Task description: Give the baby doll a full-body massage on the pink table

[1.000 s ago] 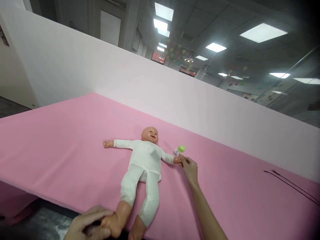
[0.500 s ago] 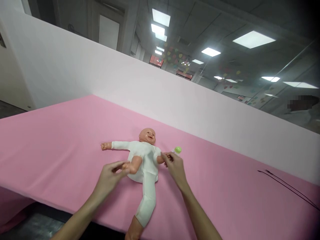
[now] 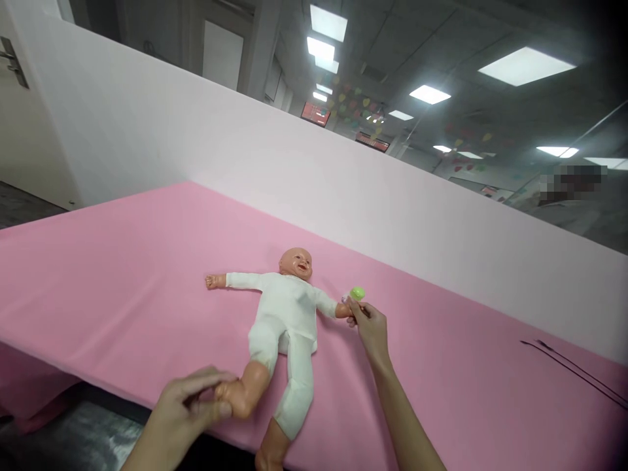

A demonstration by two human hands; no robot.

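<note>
A baby doll (image 3: 287,314) in a white bodysuit lies on its back on a pink-covered table (image 3: 122,261), head toward the far wall. My left hand (image 3: 189,409) is closed around the doll's bare foot near the table's front edge, the leg stretched out toward me. My right hand (image 3: 367,324) pinches the doll's hand at the end of its outstretched arm. A small bottle with a green cap (image 3: 356,294) lies on the cloth just beyond my right hand. The doll's other arm points left and its other leg hangs over the table edge.
A pale pink partition wall (image 3: 343,190) runs along the far side of the table. A thin dark cable (image 3: 574,369) lies on the cloth at the far right. The floor (image 3: 69,438) shows below the front edge at lower left.
The doll's leg, bent up to its torso half a second ago, is stretched out toward me again. Its arm, folded inward then, is pulled back out to the side.
</note>
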